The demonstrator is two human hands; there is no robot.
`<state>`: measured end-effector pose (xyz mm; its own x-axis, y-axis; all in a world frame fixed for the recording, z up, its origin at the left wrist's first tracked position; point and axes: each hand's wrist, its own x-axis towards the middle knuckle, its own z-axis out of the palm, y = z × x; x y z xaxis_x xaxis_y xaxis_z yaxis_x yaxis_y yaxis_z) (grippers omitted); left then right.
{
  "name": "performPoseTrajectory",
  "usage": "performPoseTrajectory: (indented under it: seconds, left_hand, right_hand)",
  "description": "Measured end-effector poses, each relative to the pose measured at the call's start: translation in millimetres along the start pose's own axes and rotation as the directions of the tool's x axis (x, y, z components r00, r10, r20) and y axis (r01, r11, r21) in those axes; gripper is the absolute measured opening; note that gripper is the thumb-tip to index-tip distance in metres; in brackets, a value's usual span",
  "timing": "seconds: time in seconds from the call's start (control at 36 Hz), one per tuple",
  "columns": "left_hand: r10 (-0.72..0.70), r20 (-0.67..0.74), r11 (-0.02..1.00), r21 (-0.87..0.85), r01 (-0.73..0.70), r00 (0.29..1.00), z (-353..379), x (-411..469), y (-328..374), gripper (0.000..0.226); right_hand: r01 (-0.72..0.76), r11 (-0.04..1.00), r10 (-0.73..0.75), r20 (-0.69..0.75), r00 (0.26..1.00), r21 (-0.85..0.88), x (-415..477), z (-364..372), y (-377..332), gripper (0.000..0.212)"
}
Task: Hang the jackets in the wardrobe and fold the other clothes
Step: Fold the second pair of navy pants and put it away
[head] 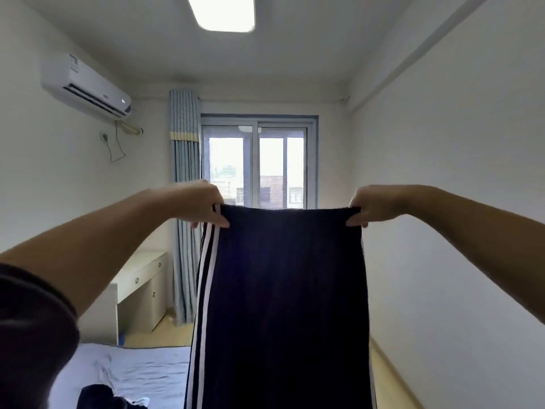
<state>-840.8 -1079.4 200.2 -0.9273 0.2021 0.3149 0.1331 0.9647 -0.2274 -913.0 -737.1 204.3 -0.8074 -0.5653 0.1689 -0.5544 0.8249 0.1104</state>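
Dark navy trousers [283,290] held up in mid-air, centre of view, in front of the window [256,163]. Waistband is at the top, stretched roughly level between both hands. Long axis is vertical; the legs hang straight down and run out of the bottom edge, so the hems aren't visible. White side stripes [206,276] run down the left edge, and a thin sliver of white shows on the right edge too.

Left hand [203,206] pinches the waistband's left corner, fingers curled over the fabric, thumb side on the stripes. Right hand [368,209] pinches the right corner the same way, fingertips wrapped under the edge. Both arms are extended forward.

No brand or writing is readable on the trousers. The air conditioner [85,85] high on the left wall has a sticker on top and a small mark on its front, both too blurred to read.

A bed [141,370] with a pale blue sheet sits lower left, with another dark garment [100,398] lying on it at the frame edge. A white desk [138,287] with drawers stands beside the blue curtain [184,172]. The ceiling light [222,11] is on.
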Motion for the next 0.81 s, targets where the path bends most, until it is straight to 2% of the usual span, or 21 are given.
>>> performPoseTrajectory:
  seconds: [0.03, 0.06, 0.08, 0.11, 0.14, 0.17, 0.19, 0.22, 0.25, 0.31, 0.36, 0.42, 0.47, 0.56, 0.69, 0.75, 0.81]
  left_hand:
    - [-0.01, -0.157, 1.0, -0.014, 0.007, 0.988, -11, -2, -2, 0.023]
    - [-0.002, -0.338, 1.0, -0.016, -0.003, 0.941, -13, -3, -7, 0.022]
    - [-0.003, -0.441, 1.0, -0.009, -0.001, 0.897, -9, -4, -11, 0.024]
    - [0.006, -0.393, 1.0, 0.014, 0.0, 0.919, 0, -6, -10, 0.025]
    - [0.013, -0.203, 0.998, 0.061, -0.001, 0.979, 14, -7, -7, 0.027]
    - [-0.004, 0.042, 0.993, 0.116, -0.001, 0.999, 30, -7, -2, 0.028]
    - [-0.034, 0.179, 0.989, 0.149, 0.007, 0.983, 40, -8, 1, 0.029]
    - [-0.044, 0.179, 0.987, 0.159, 0.016, 0.983, 42, -8, 2, 0.029]
    - [-0.047, 0.107, 0.989, 0.146, 0.031, 0.993, 37, -8, 2, 0.028]
    - [-0.045, 0.024, 0.999, 0.027, 0.045, 0.999, 27, -9, 1, 0.027]
    - [-0.037, 0.028, 0.995, -0.092, 0.04, 0.999, 26, -7, 0, 0.025]
    - [-0.069, -0.039, 0.973, -0.225, 0.058, 0.997, 25, -6, 3, 0.024]
    - [-0.136, -0.103, 0.88, -0.47, 0.072, 0.985, 21, -9, 6, 0.021]
    - [-0.249, -0.144, 0.648, -0.76, 0.054, 0.958, 22, -16, 16, 0.019]
    - [-0.488, -0.134, 0.353, -0.934, 0.055, 0.863, 42, -28, 57, 0.009]
    - [-0.499, -0.117, 0.299, -0.953, 0.043, 0.859, 56, -38, 78, 0.008]
    - [-0.478, -0.155, 0.341, -0.94, 0.02, 0.865, 73, -50, 100, 0.006]
  right_hand:
    - [0.026, 0.997, -0.012, -0.198, 0.98, 0.068, -2, -10, 3, 0.035]
    - [0.072, 0.989, -0.016, -0.386, 0.922, 0.132, -3, -13, 8, 0.035]
    - [0.096, 0.984, -0.012, -0.481, 0.877, 0.15, -3, -10, 10, 0.031]
    - [0.084, 0.99, -0.027, -0.445, 0.895, 0.11, -6, -2, 8, 0.027]
    - [0.044, 0.999, -0.04, -0.274, 0.961, 0.008, -7, 12, 2, 0.024]
    - [0.001, 0.997, -0.006, -0.068, 0.998, -0.074, -6, 28, -2, 0.022]
    - [-0.032, 0.993, 0.038, 0.05, 0.998, -0.112, -5, 39, -4, 0.022]
    - [-0.046, 0.994, 0.05, 0.04, 0.998, -0.102, -4, 42, -3, 0.023]
    - [-0.054, 0.996, 0.052, -0.035, 0.998, -0.064, -4, 39, -1, 0.025]
    - [-0.057, 0.997, 0.063, -0.118, 0.991, 0.058, -4, 29, 7, 0.029]
    - [-0.068, 0.99, 0.081, -0.099, 0.992, 0.127, -9, 23, 9, 0.028]
    - [-0.077, 0.97, 0.101, -0.096, 0.99, 0.23, -15, 19, 7, 0.029]
    - [-0.046, 0.872, 0.108, -0.101, 0.989, 0.488, -21, 16, 8, 0.021]
    - [0.001, 0.664, 0.154, -0.137, 0.978, 0.748, -28, 19, 4, 0.009]
    - [-0.011, 0.391, 0.417, -0.166, 0.894, 0.92, -29, 53, -38, 0.005]
    - [0.043, 0.283, 0.466, -0.176, 0.867, 0.958, -32, 74, -57, 0.005]
    - [0.105, 0.245, 0.469, -0.213, 0.857, 0.964, -39, 95, -76, 0.004]
